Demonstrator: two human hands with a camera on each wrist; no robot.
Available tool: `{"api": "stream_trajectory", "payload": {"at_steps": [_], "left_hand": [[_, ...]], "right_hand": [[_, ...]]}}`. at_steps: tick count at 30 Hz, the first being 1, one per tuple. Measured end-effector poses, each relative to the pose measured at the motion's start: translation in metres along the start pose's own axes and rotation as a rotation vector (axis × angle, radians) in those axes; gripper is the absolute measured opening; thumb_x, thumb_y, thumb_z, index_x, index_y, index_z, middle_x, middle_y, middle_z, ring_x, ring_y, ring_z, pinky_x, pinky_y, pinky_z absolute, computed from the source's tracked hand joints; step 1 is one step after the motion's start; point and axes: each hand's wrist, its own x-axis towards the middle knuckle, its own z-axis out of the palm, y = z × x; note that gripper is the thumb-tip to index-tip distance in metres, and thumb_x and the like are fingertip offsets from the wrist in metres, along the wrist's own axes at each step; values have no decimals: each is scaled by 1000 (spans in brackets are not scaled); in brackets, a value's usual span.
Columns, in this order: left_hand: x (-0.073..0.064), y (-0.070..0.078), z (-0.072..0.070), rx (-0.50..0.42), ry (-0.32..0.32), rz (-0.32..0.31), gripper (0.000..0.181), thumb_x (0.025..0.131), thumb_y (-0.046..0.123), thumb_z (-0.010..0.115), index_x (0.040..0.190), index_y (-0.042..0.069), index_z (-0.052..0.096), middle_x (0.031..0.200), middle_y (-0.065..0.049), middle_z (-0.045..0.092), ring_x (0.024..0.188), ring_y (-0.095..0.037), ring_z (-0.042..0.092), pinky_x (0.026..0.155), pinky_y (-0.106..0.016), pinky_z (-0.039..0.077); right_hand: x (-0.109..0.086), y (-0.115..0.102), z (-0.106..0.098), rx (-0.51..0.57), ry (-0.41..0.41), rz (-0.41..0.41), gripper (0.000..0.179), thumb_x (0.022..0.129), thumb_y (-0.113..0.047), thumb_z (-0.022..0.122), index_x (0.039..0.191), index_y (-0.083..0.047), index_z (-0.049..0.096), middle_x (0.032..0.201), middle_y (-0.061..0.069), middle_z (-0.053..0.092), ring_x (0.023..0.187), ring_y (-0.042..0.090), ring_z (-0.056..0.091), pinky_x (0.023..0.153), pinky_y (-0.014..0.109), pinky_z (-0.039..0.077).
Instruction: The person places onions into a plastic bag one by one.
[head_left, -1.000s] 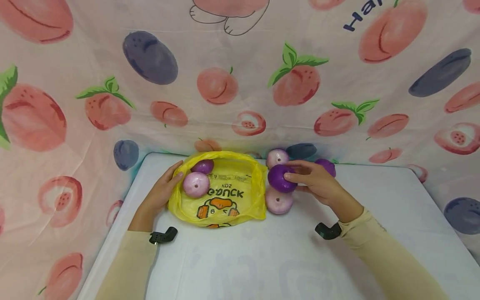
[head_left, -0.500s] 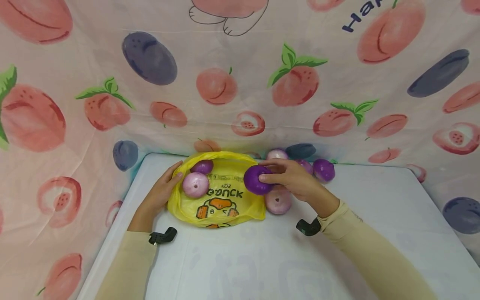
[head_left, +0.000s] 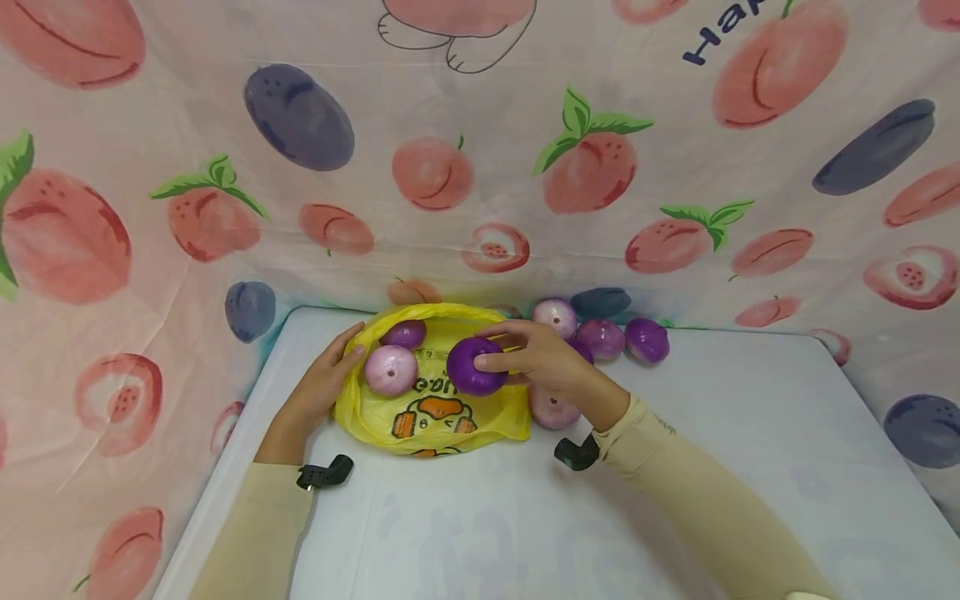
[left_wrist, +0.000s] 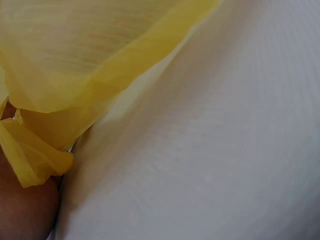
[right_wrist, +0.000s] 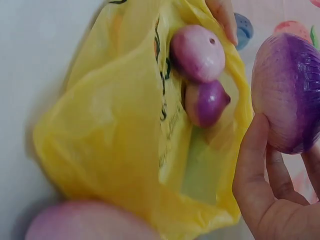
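A yellow plastic bag [head_left: 491,421] with a duck print lies mouth open on the table. My left hand [head_left: 322,379] holds its left rim, thumb on the inner side; the left wrist view shows the film [left_wrist: 37,155] bunched by the thumb. Inside the bag rest a pale pink-purple onion [head_left: 390,371] and a smaller purple onion [head_left: 405,333]. Over the bag's right half, my right hand [head_left: 540,358] grips a deep purple onion [head_left: 468,368] between thumb and fingers. From the right wrist, this onion [right_wrist: 282,90] looks pale on one side and dark on the other.
Right of the bag sit several more onions: a pale one [head_left: 555,316] at the back, another pale one [head_left: 551,408] nearer, and two purple ones, one mid-toned [head_left: 602,339] and one darker [head_left: 648,341]. My right hand partly covers another dark one. A fruit-print cloth [head_left: 495,192] hangs behind the table.
My right hand has carried the deep purple onion leftward, from beside the bag to over its opening, uncovering the onions at the back right. My left hand stays at the rim.
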Motion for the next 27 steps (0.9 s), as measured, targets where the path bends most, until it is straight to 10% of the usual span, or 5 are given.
{"api": "stream_trajectory", "payload": {"at_steps": [27], "left_hand": [[-1,2,0,-4,-1,-18,67,103,53,52,163,35,25,171,-1,19,158,-29,18,127,-55,20]], "right_hand": [[44,4,75,20,-73,-26,49,84,-30,85,129,-20,69,126,10,66,105,23,70,92,40,60]]}}
